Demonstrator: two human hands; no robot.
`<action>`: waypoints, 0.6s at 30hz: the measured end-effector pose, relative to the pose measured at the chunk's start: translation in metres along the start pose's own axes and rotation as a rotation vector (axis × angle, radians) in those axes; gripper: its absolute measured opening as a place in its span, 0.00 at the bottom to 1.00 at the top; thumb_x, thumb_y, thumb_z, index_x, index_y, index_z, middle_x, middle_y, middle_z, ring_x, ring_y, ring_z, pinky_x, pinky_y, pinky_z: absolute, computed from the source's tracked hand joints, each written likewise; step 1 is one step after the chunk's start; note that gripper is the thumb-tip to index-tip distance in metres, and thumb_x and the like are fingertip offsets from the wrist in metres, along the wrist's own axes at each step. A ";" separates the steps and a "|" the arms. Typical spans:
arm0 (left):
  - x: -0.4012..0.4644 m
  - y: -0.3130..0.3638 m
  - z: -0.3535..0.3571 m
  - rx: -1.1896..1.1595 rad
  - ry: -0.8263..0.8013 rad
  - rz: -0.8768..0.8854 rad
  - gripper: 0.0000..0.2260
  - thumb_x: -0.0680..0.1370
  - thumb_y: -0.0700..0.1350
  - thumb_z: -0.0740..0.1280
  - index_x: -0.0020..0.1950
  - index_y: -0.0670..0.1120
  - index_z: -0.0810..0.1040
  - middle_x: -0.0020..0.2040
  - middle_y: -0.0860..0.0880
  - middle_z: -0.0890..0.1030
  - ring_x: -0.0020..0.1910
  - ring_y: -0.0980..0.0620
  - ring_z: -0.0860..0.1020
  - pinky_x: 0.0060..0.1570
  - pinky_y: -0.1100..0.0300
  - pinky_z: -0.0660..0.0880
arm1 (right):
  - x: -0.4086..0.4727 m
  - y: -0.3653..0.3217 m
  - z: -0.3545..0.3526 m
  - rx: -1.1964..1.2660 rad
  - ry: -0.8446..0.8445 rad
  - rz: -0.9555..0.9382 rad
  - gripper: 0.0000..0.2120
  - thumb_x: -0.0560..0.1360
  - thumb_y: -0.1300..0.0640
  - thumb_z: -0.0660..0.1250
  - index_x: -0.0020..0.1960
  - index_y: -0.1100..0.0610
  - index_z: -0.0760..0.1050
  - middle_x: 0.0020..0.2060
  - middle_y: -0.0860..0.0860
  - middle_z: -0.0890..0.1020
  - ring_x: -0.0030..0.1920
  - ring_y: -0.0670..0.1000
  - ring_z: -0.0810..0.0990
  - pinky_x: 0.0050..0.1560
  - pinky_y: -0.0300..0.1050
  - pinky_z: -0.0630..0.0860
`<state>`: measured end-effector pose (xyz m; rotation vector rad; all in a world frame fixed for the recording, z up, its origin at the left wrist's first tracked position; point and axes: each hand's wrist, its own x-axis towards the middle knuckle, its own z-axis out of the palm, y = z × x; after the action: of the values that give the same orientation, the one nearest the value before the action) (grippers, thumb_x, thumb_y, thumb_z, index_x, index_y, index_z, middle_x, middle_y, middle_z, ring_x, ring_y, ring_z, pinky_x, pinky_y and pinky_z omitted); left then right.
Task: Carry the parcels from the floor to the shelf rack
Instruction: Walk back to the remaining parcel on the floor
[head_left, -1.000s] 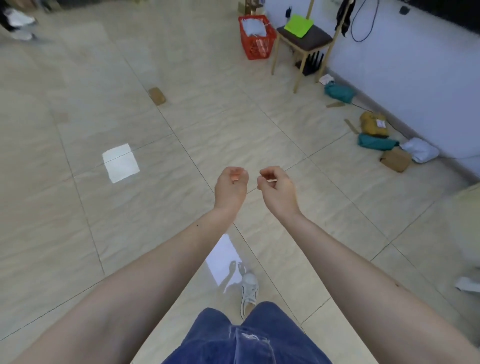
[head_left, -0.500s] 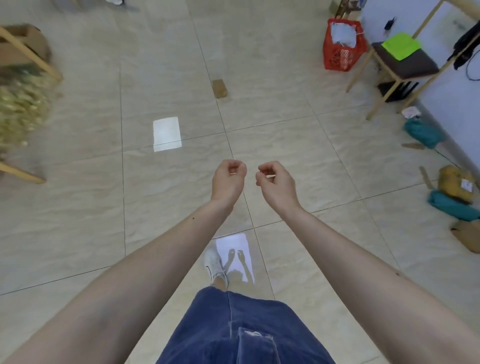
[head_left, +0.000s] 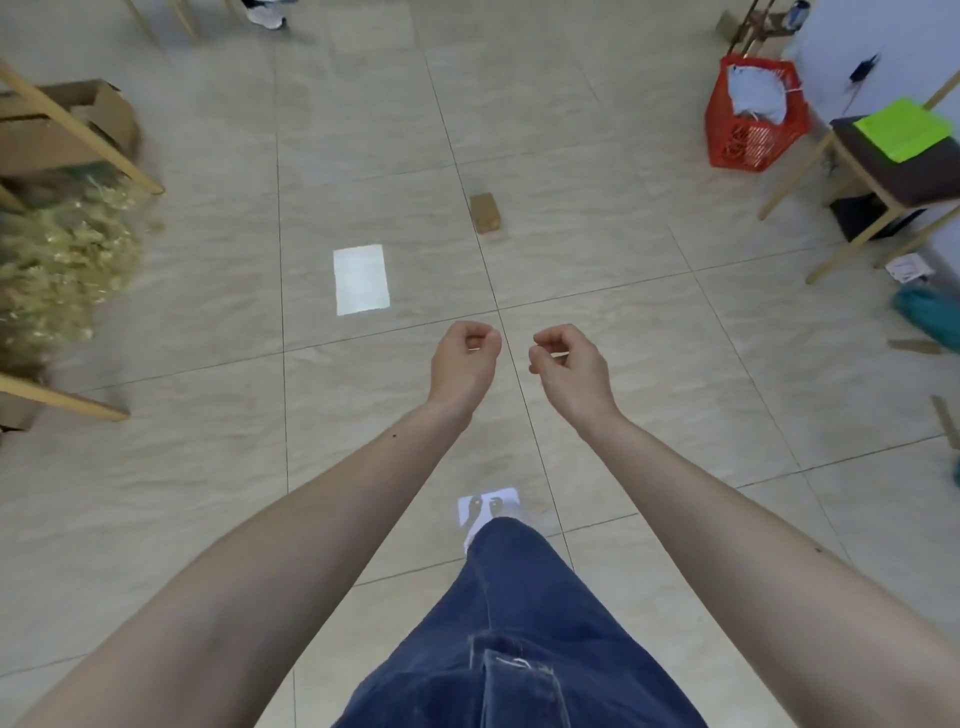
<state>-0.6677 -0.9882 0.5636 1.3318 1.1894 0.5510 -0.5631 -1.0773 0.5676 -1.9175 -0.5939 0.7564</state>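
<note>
Both arms reach forward over the tiled floor. My left hand (head_left: 466, 357) and my right hand (head_left: 566, 364) are curled into loose fists with nothing in them. A small brown cardboard parcel (head_left: 484, 212) lies on the floor ahead, well beyond both hands. A teal soft parcel (head_left: 927, 313) lies at the right edge by the wall. A wooden rack (head_left: 78, 132) stands at the far left, with a cardboard box (head_left: 104, 111) and a yellow-green bundle (head_left: 57, 260) on it.
A red basket (head_left: 753, 117) with white bags stands at the back right, beside a wooden chair (head_left: 883, 161) carrying a green sheet. Bright light patches lie on the tiles. Someone's shoe (head_left: 265, 15) shows at the top. My jeans leg fills the bottom middle.
The view has swung left: the parcels by the right wall slid out of sight and the wooden rack came into view at the left. Both hands stay curled and have drawn slightly apart.
</note>
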 end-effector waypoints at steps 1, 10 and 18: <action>0.017 0.005 -0.002 0.004 -0.002 -0.001 0.05 0.77 0.48 0.65 0.51 0.48 0.77 0.49 0.49 0.80 0.48 0.50 0.78 0.51 0.54 0.75 | 0.016 -0.005 0.006 -0.005 -0.001 -0.002 0.05 0.76 0.56 0.65 0.52 0.51 0.76 0.49 0.48 0.82 0.50 0.53 0.85 0.50 0.46 0.78; 0.174 0.073 -0.014 -0.019 0.025 0.016 0.05 0.78 0.44 0.65 0.52 0.46 0.77 0.45 0.51 0.78 0.48 0.51 0.78 0.48 0.57 0.74 | 0.172 -0.071 0.052 0.013 -0.032 -0.020 0.05 0.76 0.57 0.66 0.52 0.52 0.77 0.46 0.47 0.82 0.50 0.54 0.84 0.50 0.47 0.78; 0.303 0.111 -0.035 -0.008 0.052 -0.026 0.04 0.77 0.43 0.65 0.50 0.45 0.78 0.43 0.51 0.78 0.45 0.52 0.78 0.46 0.56 0.74 | 0.295 -0.119 0.103 -0.040 -0.083 0.007 0.06 0.76 0.57 0.65 0.53 0.53 0.78 0.48 0.49 0.82 0.50 0.54 0.85 0.49 0.44 0.77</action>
<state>-0.5546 -0.6838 0.5707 1.3004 1.2446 0.5736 -0.4442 -0.7646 0.5638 -1.9332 -0.6585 0.8380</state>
